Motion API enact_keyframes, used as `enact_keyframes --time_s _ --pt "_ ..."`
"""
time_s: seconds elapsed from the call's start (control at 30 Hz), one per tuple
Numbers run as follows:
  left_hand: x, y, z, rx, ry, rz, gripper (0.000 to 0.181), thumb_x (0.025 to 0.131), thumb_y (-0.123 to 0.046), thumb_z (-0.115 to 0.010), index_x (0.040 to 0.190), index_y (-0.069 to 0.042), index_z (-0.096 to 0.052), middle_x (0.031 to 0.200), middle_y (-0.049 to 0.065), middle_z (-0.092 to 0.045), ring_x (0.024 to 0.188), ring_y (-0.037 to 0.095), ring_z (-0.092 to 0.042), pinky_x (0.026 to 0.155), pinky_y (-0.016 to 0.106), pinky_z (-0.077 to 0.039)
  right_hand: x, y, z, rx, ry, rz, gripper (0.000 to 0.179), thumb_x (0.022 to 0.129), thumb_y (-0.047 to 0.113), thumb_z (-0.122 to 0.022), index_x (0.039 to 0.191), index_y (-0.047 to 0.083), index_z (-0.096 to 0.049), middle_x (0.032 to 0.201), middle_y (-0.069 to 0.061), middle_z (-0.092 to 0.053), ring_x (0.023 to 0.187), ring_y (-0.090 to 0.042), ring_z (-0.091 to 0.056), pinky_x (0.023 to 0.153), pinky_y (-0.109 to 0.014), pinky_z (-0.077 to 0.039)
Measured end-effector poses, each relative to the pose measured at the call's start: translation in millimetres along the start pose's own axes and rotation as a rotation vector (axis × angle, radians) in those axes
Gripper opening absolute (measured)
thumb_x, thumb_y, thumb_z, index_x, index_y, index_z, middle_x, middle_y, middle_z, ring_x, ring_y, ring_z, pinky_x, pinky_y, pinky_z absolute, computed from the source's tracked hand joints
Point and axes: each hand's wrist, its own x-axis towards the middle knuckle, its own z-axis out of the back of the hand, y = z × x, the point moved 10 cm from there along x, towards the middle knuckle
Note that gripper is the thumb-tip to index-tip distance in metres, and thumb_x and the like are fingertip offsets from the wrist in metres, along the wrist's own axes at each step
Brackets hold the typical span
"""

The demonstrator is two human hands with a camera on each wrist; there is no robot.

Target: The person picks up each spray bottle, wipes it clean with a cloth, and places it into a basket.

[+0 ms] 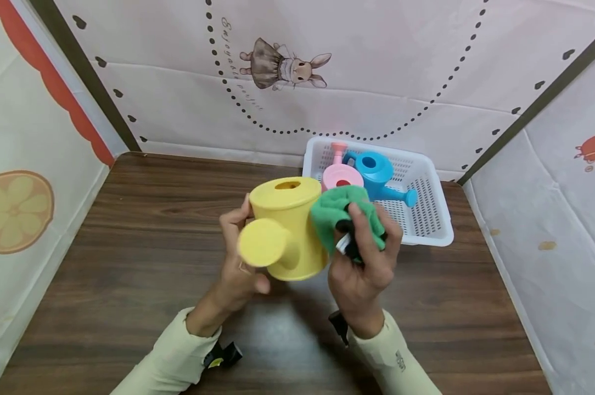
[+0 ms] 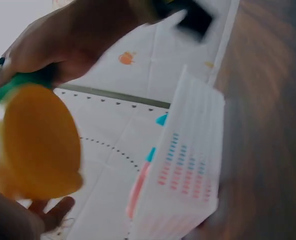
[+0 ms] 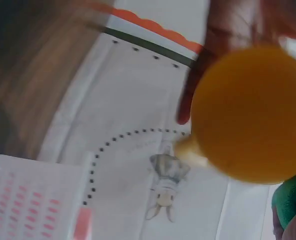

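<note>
A yellow toy watering can point(image 1: 302, 230) is held up above the table, its round sprinkler head facing me and slightly left. My left hand point(image 1: 232, 269) grips it from the left, with part of the fingers hidden behind the can. Bunched in my right hand point(image 1: 364, 277) is a green cloth point(image 1: 334, 211) with black parts and a white tag, pressed against the can's right side. In the right wrist view the round yellow base point(image 3: 253, 115) faces the camera, and some green cloth point(image 3: 292, 200) shows at the right edge.
Behind my right hand stands a white perforated basket point(image 1: 438, 233) on the dark wooden table point(image 1: 144, 258). Inside it lie a pink watering can point(image 1: 338, 174) and a blue watering can point(image 1: 376, 173). Printed sheets point(image 1: 376, 71) wall the table at the back and both sides.
</note>
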Motion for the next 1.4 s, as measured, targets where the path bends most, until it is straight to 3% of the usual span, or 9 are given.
enact_keyframes --time_s 0.13,0.3,0.53,0.67,0.8,0.97,1.07,1.23,1.4 --pt "-0.4 5.8 1.5 -0.024 -0.027 -0.03 0.071 0.107 -0.058 -0.07 0.155 -0.026 -0.029 0.162 0.003 -0.038 0.151 0.016 -0.043 0.124 0.025 -0.042 12.4 3 0 0.044 -0.061 -0.004 0.043 0.1 -0.006 -0.078 0.141 0.007 -0.079 0.141 -0.014 -0.064 0.129 -0.028 -0.063 0.118 -0.038 -0.056" --pt "0.6 5.5 -0.6 -0.095 -0.07 -0.063 0.07 0.108 -0.032 -0.078 0.158 -0.024 -0.029 0.166 0.003 -0.042 0.152 0.015 -0.047 0.125 0.025 -0.045 18.7 8 0 0.049 -0.096 0.002 0.047 0.098 -0.008 -0.079 0.142 0.01 -0.079 0.143 -0.014 -0.064 0.132 -0.031 -0.061 0.119 -0.039 -0.056" --pt "12.5 3.2 9.4 -0.185 -0.156 -0.087 0.09 0.101 -0.023 -0.086 0.168 -0.011 -0.027 0.158 0.006 -0.044 0.146 0.02 -0.05 0.119 0.026 -0.051 -10.9 9 2 -0.035 0.061 -0.009 0.036 0.108 0.008 -0.073 0.144 0.004 -0.076 0.136 -0.028 -0.06 0.133 -0.029 -0.062 0.12 -0.035 -0.055" --pt "15.4 15.0 9.7 -0.204 -0.065 -0.012 0.097 0.096 -0.026 -0.092 0.171 -0.003 -0.035 0.156 0.005 -0.055 0.138 0.018 -0.059 0.118 0.028 -0.054 -25.7 4 3 -0.047 0.118 -0.01 0.034 0.11 0.012 -0.071 0.142 0.001 -0.076 0.135 -0.03 -0.059 0.134 -0.029 -0.061 0.12 -0.031 -0.055" --pt "11.9 27.4 2.8 -0.206 0.059 0.073 0.083 0.096 -0.021 -0.091 0.165 -0.008 -0.047 0.149 0.002 -0.064 0.134 0.015 -0.063 0.116 0.029 -0.055 -11.9 -1 -2 -0.024 0.105 0.002 0.036 0.109 0.008 -0.072 0.144 0.003 -0.076 0.137 -0.031 -0.059 0.134 -0.033 -0.062 0.119 -0.035 -0.057" --pt "6.1 36.5 -2.5 -0.241 0.116 0.137 0.076 0.104 -0.007 -0.072 0.17 -0.018 -0.036 0.157 -0.002 -0.057 0.14 0.013 -0.057 0.12 0.027 -0.051 6.3 0 -11 0.012 0.078 0.056 0.037 0.108 0.007 -0.074 0.144 0.007 -0.077 0.136 -0.029 -0.061 0.129 -0.034 -0.063 0.118 -0.039 -0.056" --pt "6.1 42.0 3.5 -0.243 0.043 0.157 0.066 0.108 -0.009 -0.066 0.166 -0.024 -0.037 0.151 -0.003 -0.059 0.132 0.012 -0.06 0.11 0.026 -0.057 1.2 1 -19 0.011 0.102 0.064 0.037 0.107 0.005 -0.073 0.145 0.007 -0.076 0.137 -0.029 -0.059 0.131 -0.033 -0.062 0.12 -0.037 -0.056" --pt "15.1 46.3 27.5 -0.168 -0.178 0.205 0.055 0.107 -0.021 -0.076 0.152 -0.023 -0.044 0.142 -0.004 -0.063 0.123 0.013 -0.062 0.1 0.024 -0.06 -29.3 -8 -29 -0.015 0.197 0.028 0.042 0.105 -0.004 -0.069 0.146 0.004 -0.074 0.138 -0.032 -0.057 0.132 -0.036 -0.061 0.12 -0.031 -0.055" --pt "26.3 34.8 53.4 -0.113 -0.235 0.152 0.066 0.101 -0.009 -0.08 0.154 -0.02 -0.043 0.144 0.001 -0.065 0.123 0.018 -0.065 0.1 0.028 -0.061 -56.8 -24 -33 0.012 0.332 -0.063 0.055 0.095 -0.016 -0.067 0.145 0.003 -0.074 0.14 -0.029 -0.059 0.131 -0.034 -0.062 0.118 -0.025 -0.055"
